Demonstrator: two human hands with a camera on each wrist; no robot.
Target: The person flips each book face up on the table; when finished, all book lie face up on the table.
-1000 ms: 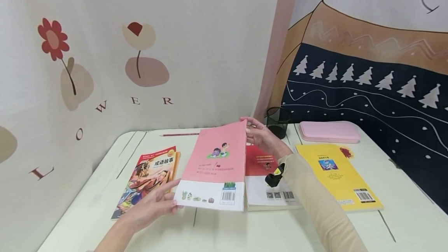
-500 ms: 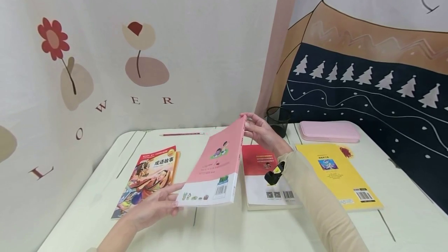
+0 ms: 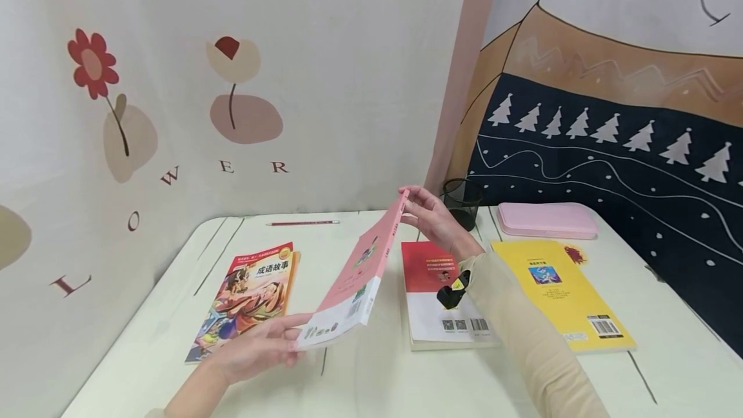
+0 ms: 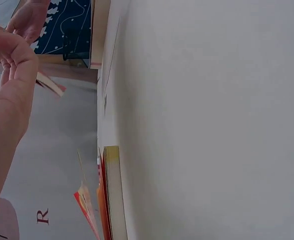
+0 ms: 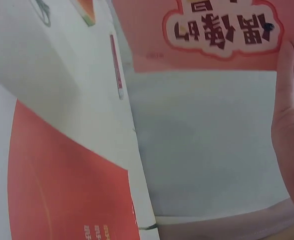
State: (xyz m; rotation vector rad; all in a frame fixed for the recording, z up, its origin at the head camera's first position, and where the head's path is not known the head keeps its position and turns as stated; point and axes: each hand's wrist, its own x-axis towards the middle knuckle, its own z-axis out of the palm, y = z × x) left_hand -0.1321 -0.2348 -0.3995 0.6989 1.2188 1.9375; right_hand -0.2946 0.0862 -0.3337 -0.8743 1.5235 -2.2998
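Observation:
A pink and white paperback book is held up tilted above the table, its spine turned to the right. At its lower left corner, my left hand pinches it between thumb and fingers. My right hand grips the upper end by the spine. In the right wrist view, the pink cover bears large characters, with the right hand at its edge. The left wrist view has the left hand at the far left; the book there is mostly hidden behind it.
A colourful storybook lies left, on top of an orange-edged one. A red and white book lies under my right forearm, and a yellow book further right. Behind are a pencil, a black mesh pen holder and a pink case.
The pink book has turned on its long axis, from its back cover facing me to nearly edge-on with the spine showing. Both hands keep hold of it and have moved only slightly.

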